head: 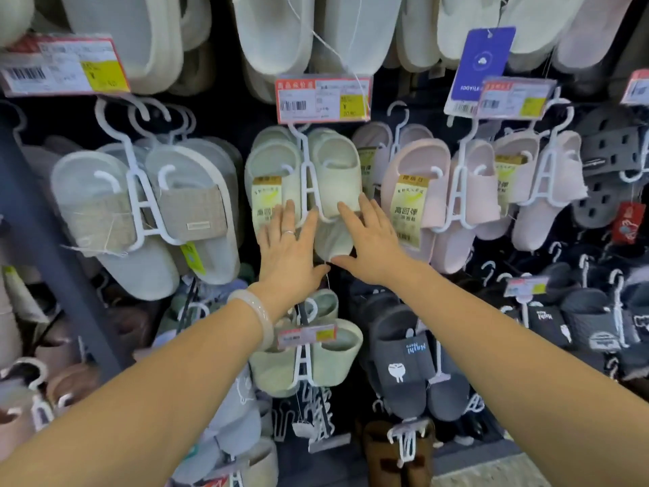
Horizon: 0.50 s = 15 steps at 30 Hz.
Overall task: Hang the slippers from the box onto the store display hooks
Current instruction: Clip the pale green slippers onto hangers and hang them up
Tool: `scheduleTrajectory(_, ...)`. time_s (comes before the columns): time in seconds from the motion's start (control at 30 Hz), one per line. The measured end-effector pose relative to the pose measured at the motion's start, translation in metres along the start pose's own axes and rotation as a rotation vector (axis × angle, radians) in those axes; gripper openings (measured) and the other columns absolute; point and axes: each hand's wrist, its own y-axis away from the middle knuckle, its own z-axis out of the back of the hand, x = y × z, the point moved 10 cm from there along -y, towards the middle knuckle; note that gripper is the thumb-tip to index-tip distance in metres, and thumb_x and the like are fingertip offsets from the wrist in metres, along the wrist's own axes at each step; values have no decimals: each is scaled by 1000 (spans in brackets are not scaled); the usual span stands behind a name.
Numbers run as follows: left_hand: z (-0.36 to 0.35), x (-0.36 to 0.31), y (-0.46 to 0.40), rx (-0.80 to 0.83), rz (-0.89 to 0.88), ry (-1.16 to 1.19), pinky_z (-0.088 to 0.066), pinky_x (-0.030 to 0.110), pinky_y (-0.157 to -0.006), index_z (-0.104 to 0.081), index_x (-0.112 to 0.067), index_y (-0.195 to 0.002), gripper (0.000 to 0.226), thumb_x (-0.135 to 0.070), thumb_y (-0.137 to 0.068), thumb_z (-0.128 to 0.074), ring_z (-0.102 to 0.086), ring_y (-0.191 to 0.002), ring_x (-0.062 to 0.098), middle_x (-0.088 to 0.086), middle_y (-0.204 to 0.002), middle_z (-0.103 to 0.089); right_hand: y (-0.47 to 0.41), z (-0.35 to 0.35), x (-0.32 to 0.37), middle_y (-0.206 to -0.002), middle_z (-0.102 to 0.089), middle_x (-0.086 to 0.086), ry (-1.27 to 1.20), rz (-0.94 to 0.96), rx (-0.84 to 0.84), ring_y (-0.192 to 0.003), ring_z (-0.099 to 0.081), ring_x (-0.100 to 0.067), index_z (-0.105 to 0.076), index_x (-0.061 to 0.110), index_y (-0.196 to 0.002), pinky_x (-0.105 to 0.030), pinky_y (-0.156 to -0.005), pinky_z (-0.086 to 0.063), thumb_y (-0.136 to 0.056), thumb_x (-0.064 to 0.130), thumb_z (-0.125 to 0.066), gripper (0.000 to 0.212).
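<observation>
left hand (289, 254), right hand (368, 240), flat against hanging pale green slippers (333, 177)

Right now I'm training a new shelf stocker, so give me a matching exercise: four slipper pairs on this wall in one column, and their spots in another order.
Things:
1. pale green slippers
2. pink slippers
3. woven-strap beige slippers
4. dark grey slippers with a white cartoon figure

Places:
A. left of the hands, on a white hanger
B. lower row, below the right forearm
C. under both hands, below the middle price tag
D. just right of the right hand

Pairs: 1-C, 2-D, 3-A, 4-B
</observation>
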Motion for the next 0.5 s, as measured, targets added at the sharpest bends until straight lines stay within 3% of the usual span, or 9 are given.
scheduleTrajectory(0.23, -51, -51, 97, -13, 4, 91, -5, 47, -115, -20, -17, -147, 80, -32, -82, -63, -5, -144, 33, 17, -156, -9, 80, -56, -20, -157, 3, -13, -157, 72, 132, -145, 3, -31, -12, 21, -149, -44, -116, -7, -88, 32, -59, 77)
scheduleTrajectory(0.4, -119, -69, 186, 260, 124, 60, -7, 48, -116, -14, -17, -148, 85, -34, -82, -65, -2, -144, 33, 18, -156, -4, 161, -117, -32, -154, -16, -13, -276, 149, 277, -141, -13, -32, -22, 17, -146, -42, -113, -18, -89, 22, -58, 68)
scheduleTrajectory(0.5, -171, -74, 247, 487, 185, 34, -8, 47, -115, -7, -22, -149, 89, -39, -83, -63, 1, -145, 31, 13, -157, 3, 217, -169, -56, -155, -14, -13, -253, 109, 441, -141, -15, -33, -22, 16, -146, -43, -113, -21, -89, 23, -57, 67)
